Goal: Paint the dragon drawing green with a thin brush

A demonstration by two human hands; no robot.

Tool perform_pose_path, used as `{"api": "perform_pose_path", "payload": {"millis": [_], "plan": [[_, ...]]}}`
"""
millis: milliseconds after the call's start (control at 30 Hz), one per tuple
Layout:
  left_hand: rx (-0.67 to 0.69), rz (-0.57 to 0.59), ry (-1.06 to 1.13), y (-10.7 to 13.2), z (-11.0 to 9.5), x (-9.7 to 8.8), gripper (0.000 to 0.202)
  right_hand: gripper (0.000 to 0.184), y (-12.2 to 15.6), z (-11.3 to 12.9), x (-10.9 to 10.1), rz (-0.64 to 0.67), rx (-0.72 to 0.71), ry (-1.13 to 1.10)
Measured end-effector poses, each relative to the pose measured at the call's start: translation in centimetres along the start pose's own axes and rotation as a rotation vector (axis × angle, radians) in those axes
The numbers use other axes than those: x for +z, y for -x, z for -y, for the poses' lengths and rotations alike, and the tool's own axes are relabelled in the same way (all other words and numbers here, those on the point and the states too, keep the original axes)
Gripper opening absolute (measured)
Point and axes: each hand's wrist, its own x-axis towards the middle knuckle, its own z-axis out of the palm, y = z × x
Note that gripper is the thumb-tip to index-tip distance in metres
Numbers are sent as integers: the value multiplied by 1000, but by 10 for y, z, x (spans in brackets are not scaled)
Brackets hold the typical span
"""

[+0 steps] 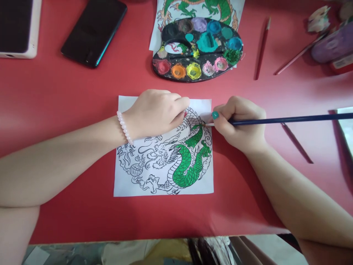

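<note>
A white sheet with a line drawing of a dragon (150, 165) lies on the red table; part of the dragon's body is painted green. My left hand (158, 110), a pale pink bead bracelet (124, 127) at its wrist, rests on the upper part of the sheet with its fingers curled in. Just past the sheet's right edge, my right hand (242, 123) pinches a dark blue paintbrush (286, 120) near its ferrule. The brush tip touches the drawing by the green tail section. Behind the sheet is a black paint palette (176, 55) with several coloured wells.
The palette overlaps another sheet with a green dragon (187, 7). A black phone (93, 33) and a white-edged device (32, 29) lie at the left. More brushes, one dark red (263, 48), and a purple bottle (332, 42) are at the right. The table's front edge runs below.
</note>
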Motion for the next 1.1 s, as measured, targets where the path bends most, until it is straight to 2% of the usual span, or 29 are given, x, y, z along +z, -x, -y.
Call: {"api": "perform_pose_path", "payload": {"millis": [100, 233, 600, 967, 1100], "plan": [[14, -16, -30, 0, 0, 0, 22, 26, -1, -1, 0, -45, -1, -111], [24, -41, -54, 0, 0, 1, 22, 20, -3, 0, -1, -23, 38, -242], [18, -24, -56, 0, 0, 2, 25, 36, -3, 2, 0, 121, 48, -73], [18, -28, -2, 0, 0, 2, 24, 35, -3, 7, 1, 190, -2, 36], [9, -26, 2, 0, 0, 2, 24, 34, -2, 5, 0, 174, 11, 34]]}}
